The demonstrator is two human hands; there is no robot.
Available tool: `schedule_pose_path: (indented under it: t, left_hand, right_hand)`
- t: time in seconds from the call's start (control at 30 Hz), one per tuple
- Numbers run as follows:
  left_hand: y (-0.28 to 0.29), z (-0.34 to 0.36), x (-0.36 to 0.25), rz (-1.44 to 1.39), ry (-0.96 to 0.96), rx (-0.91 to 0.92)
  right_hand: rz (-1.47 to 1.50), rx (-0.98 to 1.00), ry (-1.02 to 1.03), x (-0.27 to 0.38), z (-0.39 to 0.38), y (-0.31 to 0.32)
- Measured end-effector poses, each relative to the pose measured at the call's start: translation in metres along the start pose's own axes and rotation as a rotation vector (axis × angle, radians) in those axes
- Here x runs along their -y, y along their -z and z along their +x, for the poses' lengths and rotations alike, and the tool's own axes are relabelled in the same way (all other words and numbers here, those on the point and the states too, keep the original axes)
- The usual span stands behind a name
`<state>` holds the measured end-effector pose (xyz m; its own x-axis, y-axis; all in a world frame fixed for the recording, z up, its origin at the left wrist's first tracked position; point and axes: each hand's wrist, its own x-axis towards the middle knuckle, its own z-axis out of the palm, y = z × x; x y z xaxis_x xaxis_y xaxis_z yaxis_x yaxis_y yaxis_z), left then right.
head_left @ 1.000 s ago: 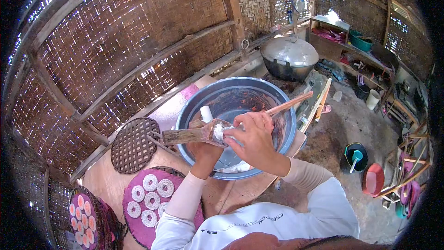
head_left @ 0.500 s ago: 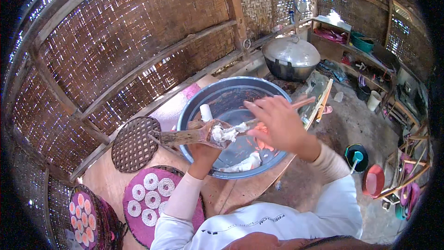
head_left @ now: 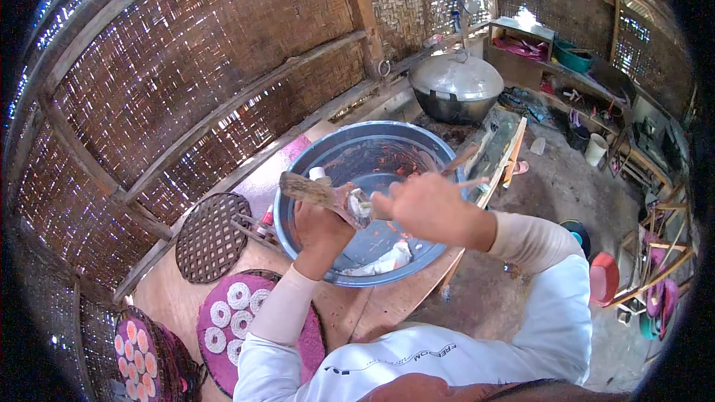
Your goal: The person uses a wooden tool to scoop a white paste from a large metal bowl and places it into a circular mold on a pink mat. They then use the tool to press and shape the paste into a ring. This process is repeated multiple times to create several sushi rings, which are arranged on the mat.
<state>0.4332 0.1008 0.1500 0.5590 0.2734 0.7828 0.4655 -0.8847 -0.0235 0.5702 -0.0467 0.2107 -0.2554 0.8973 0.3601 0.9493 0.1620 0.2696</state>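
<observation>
My left hand (head_left: 325, 225) grips a wooden tool (head_left: 307, 189) with a thick handle and a hollowed end, over the left side of a grey-blue basin (head_left: 292, 155). White dough (head_left: 360, 204) fills the hollow. Closed in a fist, my right hand (head_left: 439, 212) holds a thin wooden stick (head_left: 477, 182) pointing at that dough; the stick's front end is mostly hidden by my fingers. A lump of white dough (head_left: 389, 260) and orange scraps lie in the basin. Behind the tool, a white cylindrical piece (head_left: 318, 173) shows partly.
White dough rings (head_left: 240, 322) lie on a purple round mat left of my left arm. A stack of trays with orange-topped rounds (head_left: 136, 361) stands farther left, below a lattice tray (head_left: 212, 238). Behind the basin sits a large lidded pot (head_left: 456, 85). A flat wooden piece (head_left: 460, 158) crosses the basin's right rim.
My right hand has gone from spread fingers to a fist round the stick, a little lower and left. The wooden tool has tilted, its handle end rising. The view has shifted slightly.
</observation>
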Motion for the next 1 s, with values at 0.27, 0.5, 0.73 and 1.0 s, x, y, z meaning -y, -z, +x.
schedule_pose_path:
  t: [0.27,0.5,0.73,1.0]
  left_hand:
    - [0.006,-0.002,0.029,-0.128,0.161,0.099]
    - [0.009,0.021,-0.011,-0.394,0.316,-0.114]
    - [-0.012,0.008,0.016,-0.447,0.346,-0.310]
    - [0.008,0.006,0.045,-0.784,0.503,-0.399]
  right_hand:
    - [0.055,-0.102,-0.141,0.012,-0.049,0.001]
    - [0.566,-0.565,-0.336,0.030,-0.007,-0.034]
    - [0.654,-0.426,-0.430,0.076,-0.003,-0.055]
    - [0.647,-0.309,-0.310,0.069,-0.056,-0.051]
